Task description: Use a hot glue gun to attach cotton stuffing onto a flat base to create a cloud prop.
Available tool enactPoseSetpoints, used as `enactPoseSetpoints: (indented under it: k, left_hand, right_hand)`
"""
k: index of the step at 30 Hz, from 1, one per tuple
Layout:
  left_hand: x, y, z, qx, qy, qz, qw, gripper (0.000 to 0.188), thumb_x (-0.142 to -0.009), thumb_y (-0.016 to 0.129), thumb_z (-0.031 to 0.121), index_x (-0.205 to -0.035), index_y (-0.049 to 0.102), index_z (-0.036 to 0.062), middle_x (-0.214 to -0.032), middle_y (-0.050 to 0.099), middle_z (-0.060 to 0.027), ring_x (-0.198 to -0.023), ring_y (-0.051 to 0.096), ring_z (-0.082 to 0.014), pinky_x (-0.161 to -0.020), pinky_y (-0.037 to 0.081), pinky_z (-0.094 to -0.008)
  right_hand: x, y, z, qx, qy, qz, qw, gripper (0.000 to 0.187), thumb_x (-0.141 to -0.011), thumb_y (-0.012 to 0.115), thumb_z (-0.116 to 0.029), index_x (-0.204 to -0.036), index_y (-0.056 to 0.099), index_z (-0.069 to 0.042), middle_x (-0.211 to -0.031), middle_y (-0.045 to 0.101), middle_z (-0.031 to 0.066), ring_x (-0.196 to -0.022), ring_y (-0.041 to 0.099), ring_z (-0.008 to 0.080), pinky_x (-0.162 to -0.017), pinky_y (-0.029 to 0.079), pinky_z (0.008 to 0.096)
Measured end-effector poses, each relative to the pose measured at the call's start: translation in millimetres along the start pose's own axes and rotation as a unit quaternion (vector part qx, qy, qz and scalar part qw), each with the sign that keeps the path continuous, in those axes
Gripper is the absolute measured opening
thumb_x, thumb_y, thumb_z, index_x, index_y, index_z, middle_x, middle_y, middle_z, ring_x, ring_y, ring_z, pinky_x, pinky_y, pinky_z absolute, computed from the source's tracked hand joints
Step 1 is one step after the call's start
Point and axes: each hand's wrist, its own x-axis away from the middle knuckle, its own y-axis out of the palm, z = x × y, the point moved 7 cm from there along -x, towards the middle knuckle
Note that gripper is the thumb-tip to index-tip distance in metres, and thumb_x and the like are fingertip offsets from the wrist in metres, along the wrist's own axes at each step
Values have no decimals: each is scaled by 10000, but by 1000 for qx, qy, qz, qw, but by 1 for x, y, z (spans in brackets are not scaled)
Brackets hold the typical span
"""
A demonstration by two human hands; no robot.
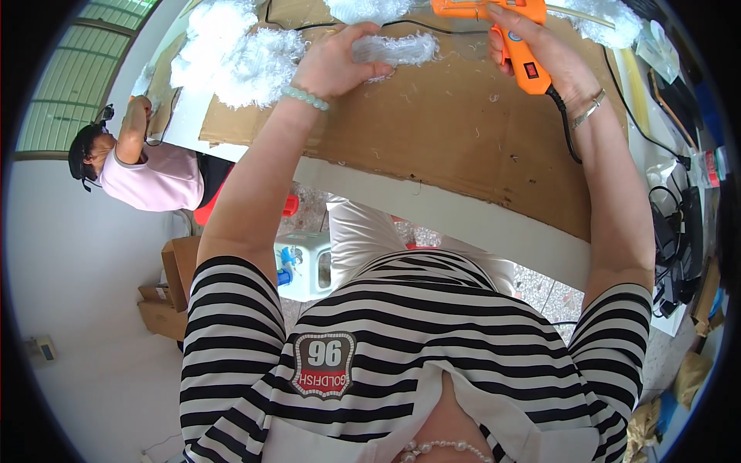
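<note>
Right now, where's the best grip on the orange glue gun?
Likely the handle, from the person's right, as the right hand holds it: it angles down and right from the orange barrel, with the cord leaving its lower end.

My head view shows the left hand point(338, 63) grasping a white fibre tuft point(409, 49) over the cardboard sheet point(463, 139). I see the right hand point(552, 58) gripping an orange hot-glue gun point(528, 68) above its far side, white fluff point(220, 50) at its left.

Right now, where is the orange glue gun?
The orange glue gun is at the head view's upper right, in the right hand, over the brown cardboard.
</note>
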Motion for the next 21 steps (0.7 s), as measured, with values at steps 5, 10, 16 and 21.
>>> enactPoseSetpoints:
  k: [5, 10, 16, 21]
  left_hand:
    - [-5, 6, -19, 86, -63, -46, 993, 645, -648, 781, 382, -1203, 545, 155, -1050, 600, -90, -843, 581, -203, -773, 475, -313]
    - [-8, 3, -30, 185, -141, -20, 972, 653, -642, 783, 385, -1210, 544, 171, -1051, 608, -79, -798, 582, -205, -762, 480, -313]
    - [-13, 8, -10, -4, -52, -10, 999, 635, -691, 765, 393, -1234, 537, 157, -1029, 584, -20, -685, 504, -116, -662, 467, -263]
    - [-19, 1, -27, 169, -112, -9, 979, 414, -784, 685, 232, -1173, 588, 130, -979, 624, -29, -726, 542, -107, -703, 465, -256]
  right_hand:
    - [0, -2, -3, -112, -57, -23, 992, 281, -879, 578, -370, -912, 555, -92, -679, 561, 31, -591, 570, 160, -511, 466, 277]
    - [-1, -10, -9, -144, -112, -19, 983, 293, -889, 551, -378, -951, 541, -91, -688, 559, 41, -599, 571, 165, -523, 470, 291]
    - [-5, -8, -1, -157, -91, -11, 983, 280, -895, 545, -352, -990, 536, -88, -694, 566, 50, -619, 582, 181, -535, 476, 303]
    - [-7, -13, 4, -153, -77, -15, 985, 285, -895, 547, -348, -1015, 540, -88, -708, 575, 60, -631, 588, 187, -540, 478, 305]
